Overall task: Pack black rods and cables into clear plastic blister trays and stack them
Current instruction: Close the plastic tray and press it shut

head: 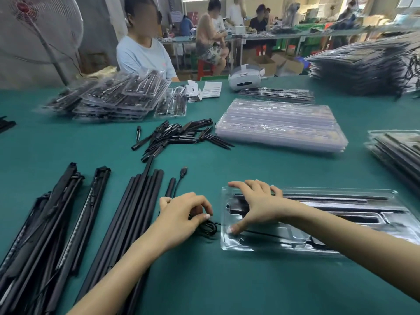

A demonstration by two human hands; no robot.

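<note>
Clear blister tray (pixel 341 248) on green table (pixel 227 280), long axis left-right; black rods (pixel 329 198) seated lengthwise in its far channels. Right hand (pixel 254 205) spread flat on tray's left end, thumb pressing cable (pixel 268 235) down. Left hand (pixel 181 214) pinches coiled cable end just left of tray.

Bare green desk (pixel 261 169) lies open at the centre, between the small black pieces (pixel 179 136) at 12 o'clock and the blister tray (pixel 318 248) at 4 o'clock. At 9 o'clock the long black rods (pixel 136 208) block the way, and the stack of empty trays (pixel 281 126) blocks 1 o'clock. The strip at 6 o'clock, between the two forearms, is free.
</note>
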